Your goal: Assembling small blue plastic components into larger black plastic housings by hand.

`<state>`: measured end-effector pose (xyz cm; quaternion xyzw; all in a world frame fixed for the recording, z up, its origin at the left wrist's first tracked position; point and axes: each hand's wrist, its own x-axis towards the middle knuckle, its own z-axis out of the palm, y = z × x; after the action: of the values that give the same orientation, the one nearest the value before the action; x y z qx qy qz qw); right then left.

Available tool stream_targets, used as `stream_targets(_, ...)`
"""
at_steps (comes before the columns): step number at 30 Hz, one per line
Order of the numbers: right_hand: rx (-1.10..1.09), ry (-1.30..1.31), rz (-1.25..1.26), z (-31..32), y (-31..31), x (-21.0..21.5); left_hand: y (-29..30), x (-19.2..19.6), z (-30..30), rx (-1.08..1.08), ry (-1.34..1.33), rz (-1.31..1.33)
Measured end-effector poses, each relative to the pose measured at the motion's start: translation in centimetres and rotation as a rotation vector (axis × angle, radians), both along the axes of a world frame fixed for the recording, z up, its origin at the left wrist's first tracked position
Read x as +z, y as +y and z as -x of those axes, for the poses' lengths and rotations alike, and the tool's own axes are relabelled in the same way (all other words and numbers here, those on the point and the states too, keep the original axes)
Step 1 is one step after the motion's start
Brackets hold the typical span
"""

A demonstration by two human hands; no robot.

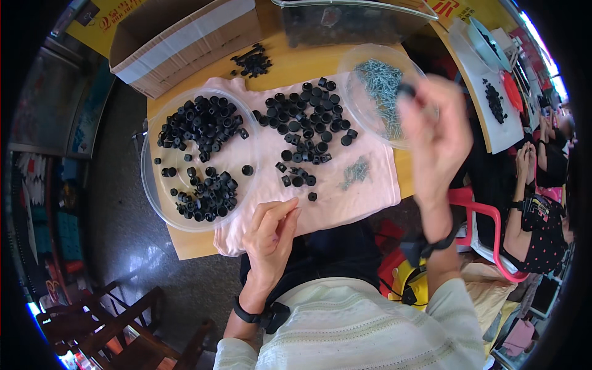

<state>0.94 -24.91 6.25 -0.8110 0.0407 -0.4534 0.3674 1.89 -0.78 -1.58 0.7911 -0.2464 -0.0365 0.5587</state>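
My right hand (436, 120), smeared by motion, is raised over the right side of the clear round tub (348, 58) of silver screws (377, 86). A small round black plastic cap (406, 90) shows at its fingertips. My left hand (269, 237) is at the near edge of the pink cloth (370, 188), thumb and fingers pinched together; anything between them is too small to make out. Beyond it, many black plastic caps (312, 98) lie spread on the cloth. Smaller black parts (298, 175) lie nearer, beside a little heap of screws (356, 172).
A wide clear round tray (148, 179) of black parts stands at the left. Behind are a pile of small black pieces (253, 61), a cardboard box (185, 46) and a clear plastic bin (357, 28). A red chair (487, 213) and other people are at the right.
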Motion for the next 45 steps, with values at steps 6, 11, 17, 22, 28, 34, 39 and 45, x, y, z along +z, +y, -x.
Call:
stream_targets(6,-0.364,0.058,0.169,-10.7,-5.9,4.8,-2.4,0.1,-1.4,0.033,-0.154,-0.113)
stream_targets(11,-0.490,0.193,0.511,-10.5,-9.7,3.3,-3.5,0.4,-2.0,-0.037,-0.206,-0.217)
stream_targets(17,0.057,0.378,0.096,-2.8,-0.6,-0.2,-0.8,0.4,-1.3,0.027,-0.054,-0.232)
stream_targets(22,0.148,0.520,-0.089,2.8,3.6,-4.3,-2.0,0.5,-0.2,-0.033,0.000,-0.178)
stream_targets(28,0.123,0.521,-0.172,5.5,5.7,-6.0,-2.6,-0.4,0.3,0.013,-0.088,-0.203)
stream_targets(34,0.054,0.493,0.061,6.6,5.4,-6.2,-2.6,-0.9,0.6,0.029,-0.119,-0.203)
stream_targets(39,0.198,0.534,-0.185,6.9,6.1,-6.7,-2.3,0.6,1.3,-0.058,0.059,-0.093)
stream_targets(45,0.716,0.623,-1.301,8.5,5.8,-6.9,-2.2,0.2,2.8,-0.184,0.365,0.395)
